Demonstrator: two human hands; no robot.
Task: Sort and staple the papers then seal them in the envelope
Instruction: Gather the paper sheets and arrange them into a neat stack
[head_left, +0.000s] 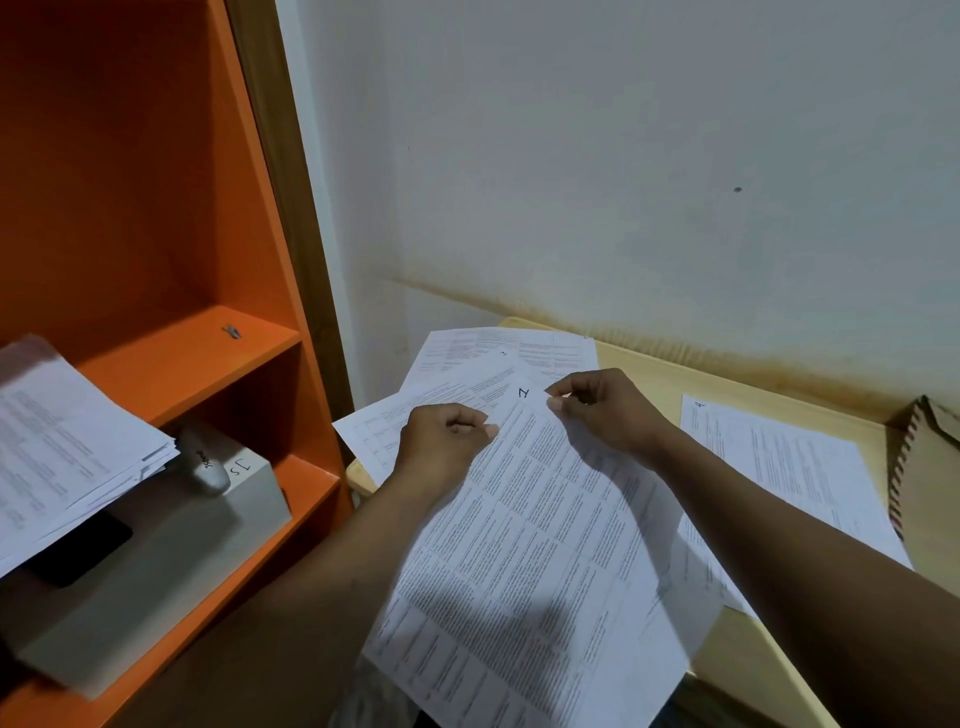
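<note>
A printed sheet (540, 545) with a handwritten mark near its top lies across a pale wooden table (644, 374). My left hand (441, 441) pinches its top left edge. My right hand (608, 410) pinches its top right corner. Other printed sheets (498, 353) fan out beneath it toward the wall. Another sheet (789, 467) lies flat to the right. A brown envelope (924, 483) with a striped edge sits at the table's far right. A grey stapler (202, 462) rests on a grey box in the orange shelf.
An orange shelf unit (156, 208) stands at the left. It holds a grey box (156, 561), a stack of papers (57, 441) and a dark phone-like object (78, 551). A white stained wall (623, 156) backs the table.
</note>
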